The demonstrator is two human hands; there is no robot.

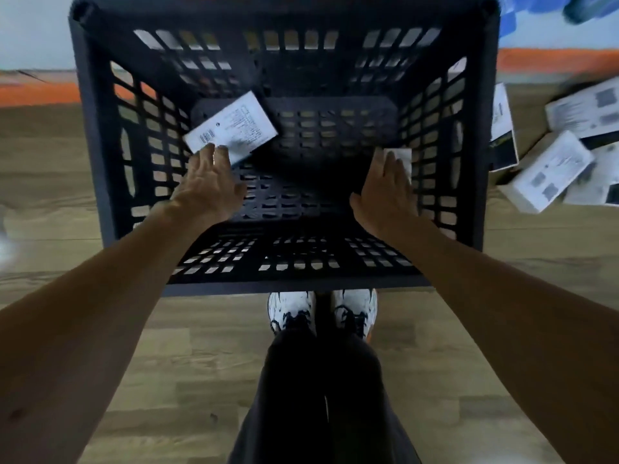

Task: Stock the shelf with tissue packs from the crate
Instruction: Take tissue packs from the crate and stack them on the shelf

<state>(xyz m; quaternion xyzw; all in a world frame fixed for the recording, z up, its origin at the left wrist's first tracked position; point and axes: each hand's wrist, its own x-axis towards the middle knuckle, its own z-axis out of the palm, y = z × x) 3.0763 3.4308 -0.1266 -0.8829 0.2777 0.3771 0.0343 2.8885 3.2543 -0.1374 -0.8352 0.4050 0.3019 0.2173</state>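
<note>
Almost empty, the crate (100, 155) holds two last packs; left hand (207, 185) touches one (231, 130), fingers open, right hand (385, 192) grips the other (400, 160).

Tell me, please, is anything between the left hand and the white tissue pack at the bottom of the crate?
Nothing visible is in the way. The left hand is already inside the black crate, and its fingertips reach the near edge of the tissue pack; whether they touch it is unclear.

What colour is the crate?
Black, with slotted walls and floor; the crate shows clearly in the head view.
</note>
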